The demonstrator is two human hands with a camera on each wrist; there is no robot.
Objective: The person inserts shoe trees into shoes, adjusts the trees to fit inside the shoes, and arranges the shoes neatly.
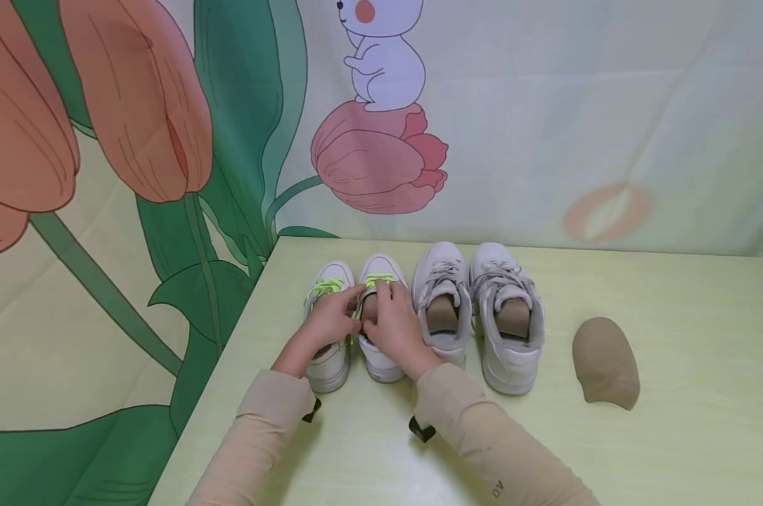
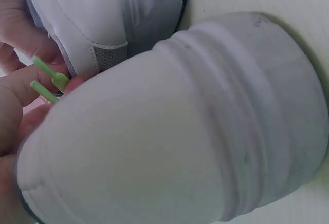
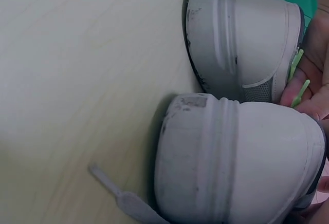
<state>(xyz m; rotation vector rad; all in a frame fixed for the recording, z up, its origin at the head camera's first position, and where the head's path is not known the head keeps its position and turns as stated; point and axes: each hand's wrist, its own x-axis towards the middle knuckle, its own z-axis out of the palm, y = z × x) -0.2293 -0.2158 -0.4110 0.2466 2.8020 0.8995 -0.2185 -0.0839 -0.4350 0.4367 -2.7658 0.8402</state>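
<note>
A pair of white sneakers with bright green laces stands at the left of the table. My left hand [image 1: 332,318] reaches over the left sneaker [image 1: 329,372] and grips the near rim of the right green-laced sneaker [image 1: 384,367]. From the other side, my right hand [image 1: 395,325] holds that same sneaker around its tongue and opening. Between the hands, a brown insert [image 1: 370,307] shows inside it. Green lace ends [image 2: 45,91] stick out by the fingers in the left wrist view. The fingertips inside the opening are partly hidden.
Two larger white sneakers [image 1: 509,372] with grey laces stand close on the right, each with a brown insert [image 1: 513,318] inside. Another brown insert [image 1: 607,362] lies on the pale table [image 1: 704,422] further right. A printed cloth [image 1: 514,140] hangs behind the table.
</note>
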